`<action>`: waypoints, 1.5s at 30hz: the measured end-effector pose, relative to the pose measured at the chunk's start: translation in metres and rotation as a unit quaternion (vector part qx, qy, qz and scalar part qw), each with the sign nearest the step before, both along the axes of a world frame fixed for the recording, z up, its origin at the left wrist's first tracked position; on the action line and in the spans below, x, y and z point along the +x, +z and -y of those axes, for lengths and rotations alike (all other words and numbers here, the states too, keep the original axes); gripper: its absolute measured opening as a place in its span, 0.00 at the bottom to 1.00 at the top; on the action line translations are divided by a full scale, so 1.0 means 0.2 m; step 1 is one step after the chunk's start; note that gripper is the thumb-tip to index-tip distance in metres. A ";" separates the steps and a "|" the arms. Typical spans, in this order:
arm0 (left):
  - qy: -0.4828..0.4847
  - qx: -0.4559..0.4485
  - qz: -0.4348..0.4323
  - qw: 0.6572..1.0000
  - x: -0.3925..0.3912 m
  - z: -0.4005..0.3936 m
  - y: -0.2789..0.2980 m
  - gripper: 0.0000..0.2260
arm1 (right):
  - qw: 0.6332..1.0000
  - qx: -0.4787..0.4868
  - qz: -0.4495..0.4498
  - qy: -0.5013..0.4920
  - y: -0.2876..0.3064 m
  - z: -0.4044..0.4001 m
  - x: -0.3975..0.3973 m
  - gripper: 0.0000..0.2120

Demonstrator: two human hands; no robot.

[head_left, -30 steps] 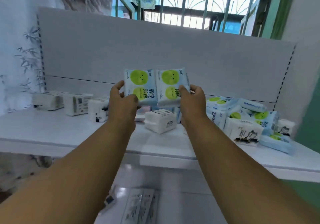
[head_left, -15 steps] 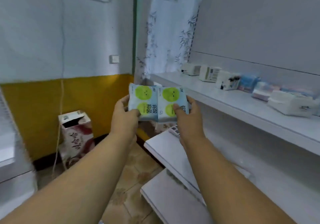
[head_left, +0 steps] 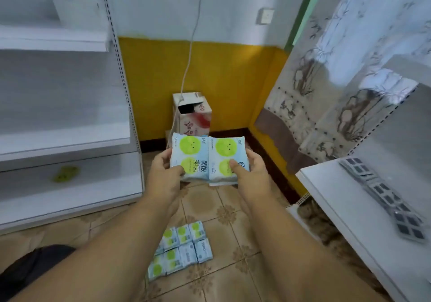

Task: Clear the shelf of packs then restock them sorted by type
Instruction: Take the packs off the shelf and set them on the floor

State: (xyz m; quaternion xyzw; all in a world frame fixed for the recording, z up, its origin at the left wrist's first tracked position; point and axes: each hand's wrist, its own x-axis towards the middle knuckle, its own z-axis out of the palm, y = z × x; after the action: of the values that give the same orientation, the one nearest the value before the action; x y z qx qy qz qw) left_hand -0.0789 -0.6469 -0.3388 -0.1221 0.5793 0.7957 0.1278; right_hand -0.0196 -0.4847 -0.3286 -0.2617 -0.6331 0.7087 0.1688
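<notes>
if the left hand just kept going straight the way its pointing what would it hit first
Probably the cardboard box standing against the yellow wall. The left hand, gripping one pack, points forward towards that corner. Nothing shows in between, though depth is hard to judge here.

Glossy plastic packs [head_left: 208, 159], tiled floor [head_left: 224, 210]

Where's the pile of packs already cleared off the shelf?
In the head view, the pile of packs lies on the tiled floor at bottom centre, between the forearms, below the two packs held up by both hands.
</notes>
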 end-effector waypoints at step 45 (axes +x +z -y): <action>-0.250 -0.591 0.117 0.758 -0.73 -0.33 -3.85 0.24 | 0.843 0.213 0.441 0.224 -4.03 -0.38 -0.94 0.24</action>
State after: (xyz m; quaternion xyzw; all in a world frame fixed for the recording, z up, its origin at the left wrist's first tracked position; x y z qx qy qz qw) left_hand -0.2254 -0.5814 -1.1079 -0.1162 0.9252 0.2140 0.2911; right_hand -0.2068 -0.4094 -1.1341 -0.3546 -0.8176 0.3849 -0.2399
